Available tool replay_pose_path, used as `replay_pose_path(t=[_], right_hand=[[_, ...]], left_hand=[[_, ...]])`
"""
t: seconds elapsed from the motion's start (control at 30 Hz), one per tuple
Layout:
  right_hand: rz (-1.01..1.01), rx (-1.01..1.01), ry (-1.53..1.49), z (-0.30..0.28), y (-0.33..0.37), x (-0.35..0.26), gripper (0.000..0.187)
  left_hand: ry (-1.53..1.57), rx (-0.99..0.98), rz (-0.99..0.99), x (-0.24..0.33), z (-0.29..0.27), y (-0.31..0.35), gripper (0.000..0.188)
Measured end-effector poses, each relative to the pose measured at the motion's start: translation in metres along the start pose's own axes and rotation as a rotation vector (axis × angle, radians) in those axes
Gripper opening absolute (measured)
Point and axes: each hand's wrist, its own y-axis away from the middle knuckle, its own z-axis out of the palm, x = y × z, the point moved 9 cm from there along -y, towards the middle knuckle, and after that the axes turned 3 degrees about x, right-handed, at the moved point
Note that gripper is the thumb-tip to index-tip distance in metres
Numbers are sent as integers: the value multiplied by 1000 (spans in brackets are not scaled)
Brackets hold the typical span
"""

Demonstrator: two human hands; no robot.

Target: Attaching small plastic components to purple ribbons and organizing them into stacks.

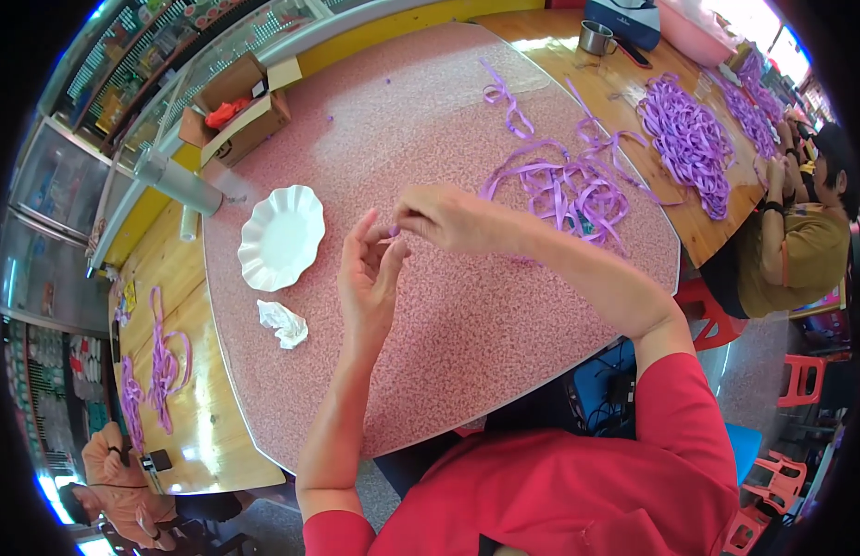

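Observation:
Above the middle of the pink speckled table, my two hands meet at the fingertips. A small purple piece [394, 232] shows between them; its kind is too small to make out. My right hand [441, 217] pinches it from the right, the fingers bent downward. My left hand [370, 278] is palm up, with curled fingers and thumb around the same piece. Right of my hands lies a loose tangle of purple ribbon [564, 190], partly behind my right forearm. On the left are a white scalloped dish [283, 237] and a crumpled white tissue [282, 323].
A grey bottle [178, 183] and an open cardboard box [240, 116] stand at the far left. A large purple ribbon heap [686, 139] and a metal cup [596, 38] are on the wooden table at right. Other people sit at right [800, 241] and lower left [124, 477].

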Motion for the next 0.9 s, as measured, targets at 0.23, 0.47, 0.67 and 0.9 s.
replay_pose_path(t=[0.23,0.47,0.67,0.9], right_hand=[[-17,113,-4,-1,30,-45,15],[-141,214,24,-4,49,-58,13],[-165,267,82,-14,56,-68,15],[-161,281,48,-5,64,-59,15]], left_hand=[[-176,8,57,1,-22,12,19],[-75,-5,-13,15,-19,27,22],[-319,-212,-58,12,1,20,51],[-304,-231,-31,-2,6,27,35]])
